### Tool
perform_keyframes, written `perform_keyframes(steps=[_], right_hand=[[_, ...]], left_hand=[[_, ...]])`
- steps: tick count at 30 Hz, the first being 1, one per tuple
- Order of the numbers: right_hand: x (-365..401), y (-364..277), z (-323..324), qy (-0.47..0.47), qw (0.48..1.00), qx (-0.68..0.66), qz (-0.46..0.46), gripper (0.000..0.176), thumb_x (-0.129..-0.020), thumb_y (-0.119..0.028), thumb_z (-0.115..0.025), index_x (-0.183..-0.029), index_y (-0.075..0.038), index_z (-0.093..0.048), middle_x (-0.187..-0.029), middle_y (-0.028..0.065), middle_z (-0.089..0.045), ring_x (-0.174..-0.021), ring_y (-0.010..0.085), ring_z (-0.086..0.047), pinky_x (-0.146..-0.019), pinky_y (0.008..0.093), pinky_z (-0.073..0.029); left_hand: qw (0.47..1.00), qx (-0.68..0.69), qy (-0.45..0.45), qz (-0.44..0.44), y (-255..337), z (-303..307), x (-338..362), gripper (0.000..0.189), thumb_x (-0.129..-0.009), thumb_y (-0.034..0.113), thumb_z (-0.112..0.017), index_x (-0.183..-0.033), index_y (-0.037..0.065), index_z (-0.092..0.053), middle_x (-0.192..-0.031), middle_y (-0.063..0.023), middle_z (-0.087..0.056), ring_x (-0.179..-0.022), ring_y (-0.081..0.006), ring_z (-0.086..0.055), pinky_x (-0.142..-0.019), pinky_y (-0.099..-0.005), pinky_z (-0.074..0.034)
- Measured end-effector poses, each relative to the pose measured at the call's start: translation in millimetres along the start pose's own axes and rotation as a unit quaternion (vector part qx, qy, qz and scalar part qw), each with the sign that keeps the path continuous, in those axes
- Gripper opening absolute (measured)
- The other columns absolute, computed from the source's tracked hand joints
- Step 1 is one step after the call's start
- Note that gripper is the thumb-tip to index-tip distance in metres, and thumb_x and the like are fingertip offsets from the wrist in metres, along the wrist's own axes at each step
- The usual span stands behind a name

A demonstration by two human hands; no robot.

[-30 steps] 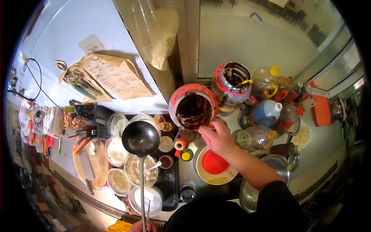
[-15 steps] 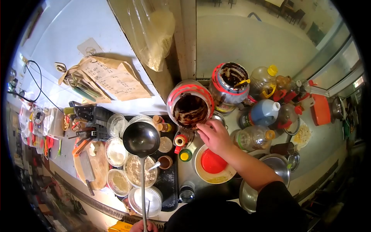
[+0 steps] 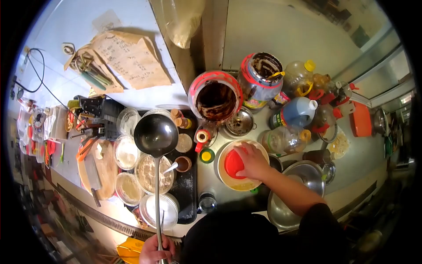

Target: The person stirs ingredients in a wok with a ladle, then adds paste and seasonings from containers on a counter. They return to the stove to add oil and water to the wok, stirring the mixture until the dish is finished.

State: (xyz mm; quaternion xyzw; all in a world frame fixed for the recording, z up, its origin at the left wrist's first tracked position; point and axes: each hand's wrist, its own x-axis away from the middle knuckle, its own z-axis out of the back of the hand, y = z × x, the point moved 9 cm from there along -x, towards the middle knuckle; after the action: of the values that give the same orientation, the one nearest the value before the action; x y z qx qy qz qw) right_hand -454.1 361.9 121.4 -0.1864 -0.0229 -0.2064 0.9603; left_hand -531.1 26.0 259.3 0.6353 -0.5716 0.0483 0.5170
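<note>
Crowded steel counter (image 3: pixel 362 160), right hand (image 3: pixel 251 161) down on a red lid (image 3: pixel 232 163).

Fingers were curled over that red lid and gripping it, and the lid sat inside a cream bowl (image 3: pixel 228 184) right at the near middle of the counter. Low at the edge, the left hand (image 3: pixel 154 249) was clenched around the long handle of a ladle (image 3: pixel 156 135), its dark empty cup hovering over the seasoning tubs (image 3: pixel 126 152) on a black tray (image 3: pixel 189 198). Beyond the bowl stood a small steel pot (image 3: pixel 239 124), then an open sauce jar (image 3: pixel 215 101), smeared dark inside, with a second jar (image 3: pixel 261 79) just beside it. Off left lay a cutting board (image 3: pixel 105 171).
</note>
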Motion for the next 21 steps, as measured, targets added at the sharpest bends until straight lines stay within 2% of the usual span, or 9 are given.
perform_keyframes(steps=[1, 3, 7, 9, 12, 16, 18, 19, 21], right_hand=[[0.7, -2.5, -1.3, -0.003, 1.000, -0.001, 0.001, 0.081, -0.058, -0.034, -0.078, -0.127, -0.010, -0.042, -0.124, 0.0162, -0.044, -0.110, 0.0337, -0.045, -0.092, 0.0443, -0.037], [-2.5, 5.7, -8.6, -0.063, 0.994, -0.071, -0.061, 0.082, -0.058, -0.034, -0.078, -0.127, -0.010, -0.042, -0.129, 0.0174, -0.040, -0.112, 0.0359, -0.044, -0.094, 0.0426, -0.037], [0.5, 5.3, -11.2, -0.076, 0.995, -0.047, -0.046, 0.083, -0.057, -0.034, -0.079, -0.128, -0.011, -0.041, -0.128, 0.0167, -0.040, -0.112, 0.0368, -0.044, -0.094, 0.0438, -0.036], [-1.1, -19.3, 8.1, 0.002, 0.997, 0.035, 0.066, 0.084, -0.055, -0.034, -0.079, -0.128, -0.013, -0.043, -0.124, 0.0155, -0.046, -0.110, 0.0365, -0.045, -0.095, 0.0448, -0.035], [-1.0, -34.9, 3.7, 0.029, 0.990, 0.049, 0.126, 0.078, -0.056, -0.034, -0.078, -0.124, -0.012, -0.047, -0.117, 0.0148, -0.050, -0.106, 0.0353, -0.048, -0.094, 0.0461, -0.035], [-13.7, -40.2, 10.1, 0.049, 0.992, -0.031, 0.113, 0.064, -0.062, -0.031, -0.075, -0.118, -0.012, -0.052, -0.107, 0.0146, -0.053, -0.101, 0.0333, -0.050, -0.089, 0.0443, -0.039], [-38.3, -10.7, 18.1, 0.124, 0.992, -0.026, -0.019, 0.048, -0.067, -0.027, -0.071, -0.110, -0.011, -0.056, -0.096, 0.0136, -0.054, -0.091, 0.0316, -0.054, -0.079, 0.0421, -0.043], [-52.8, -8.9, 15.0, 0.125, 0.992, -0.025, -0.019, 0.048, -0.067, -0.027, -0.071, -0.110, -0.011, -0.056, -0.096, 0.0136, -0.054, -0.091, 0.0316, -0.054, -0.079, 0.0421, -0.043], [-75.2, -10.8, 20.6, 0.218, 0.975, 0.042, 0.002, 0.032, -0.071, -0.022, -0.068, -0.098, -0.009, -0.059, -0.083, 0.0114, -0.055, -0.080, 0.0305, -0.056, -0.070, 0.0406, -0.045]], left_hand=[[1.000, 0.002, 0.002, 0.001, -2.1, 2.8, 2.8, 0.029, -0.064, 0.006, -0.064, -0.084, 0.003, -0.042, -0.071, -0.0128, -0.051, -0.046, -0.0159, -0.048, -0.039, -0.0209, -0.038], [1.000, -0.012, -0.012, 0.020, -6.9, 7.4, 3.8, 0.030, -0.066, 0.008, -0.065, -0.084, 0.003, -0.042, -0.071, -0.0123, -0.051, -0.046, -0.0151, -0.048, -0.039, -0.0199, -0.038], [0.999, -0.026, -0.037, 0.018, -11.2, 7.6, 7.3, 0.032, -0.068, 0.013, -0.067, -0.085, 0.003, -0.041, -0.071, -0.0123, -0.051, -0.046, -0.0145, -0.048, -0.039, -0.0194, -0.038], [0.999, 0.004, -0.044, -0.007, -12.9, 8.4, 10.2, 0.036, -0.070, 0.017, -0.070, -0.086, 0.002, -0.041, -0.072, -0.0128, -0.051, -0.046, -0.0142, -0.049, -0.040, -0.0189, -0.039], [0.999, -0.008, -0.038, -0.005, -15.6, 12.8, 13.3, 0.038, -0.071, 0.020, -0.071, -0.087, 0.002, -0.041, -0.074, -0.0131, -0.051, -0.047, -0.0137, -0.050, -0.040, -0.0183, -0.039], [0.997, 0.031, -0.065, -0.024, -14.1, 9.0, 15.3, 0.037, -0.072, 0.018, -0.070, -0.088, 0.001, -0.041, -0.074, -0.0135, -0.051, -0.047, -0.0138, -0.050, -0.041, -0.0186, -0.039], [0.996, 0.027, -0.072, -0.040, -14.5, 7.4, 16.1, 0.035, -0.073, 0.017, -0.069, -0.088, 0.001, -0.041, -0.075, -0.0141, -0.051, -0.049, -0.0140, -0.050, -0.043, -0.0187, -0.040], [0.996, 0.027, -0.073, -0.040, -13.6, 6.5, 16.1, 0.035, -0.073, 0.017, -0.069, -0.088, 0.001, -0.041, -0.075, -0.0141, -0.051, -0.049, -0.0140, -0.050, -0.043, -0.0187, -0.040], [0.998, 0.012, -0.054, -0.017, -14.8, 8.8, 17.0, 0.034, -0.073, 0.017, -0.069, -0.087, 0.001, -0.042, -0.075, -0.0145, -0.051, -0.050, -0.0145, -0.050, -0.045, -0.0198, -0.041]])
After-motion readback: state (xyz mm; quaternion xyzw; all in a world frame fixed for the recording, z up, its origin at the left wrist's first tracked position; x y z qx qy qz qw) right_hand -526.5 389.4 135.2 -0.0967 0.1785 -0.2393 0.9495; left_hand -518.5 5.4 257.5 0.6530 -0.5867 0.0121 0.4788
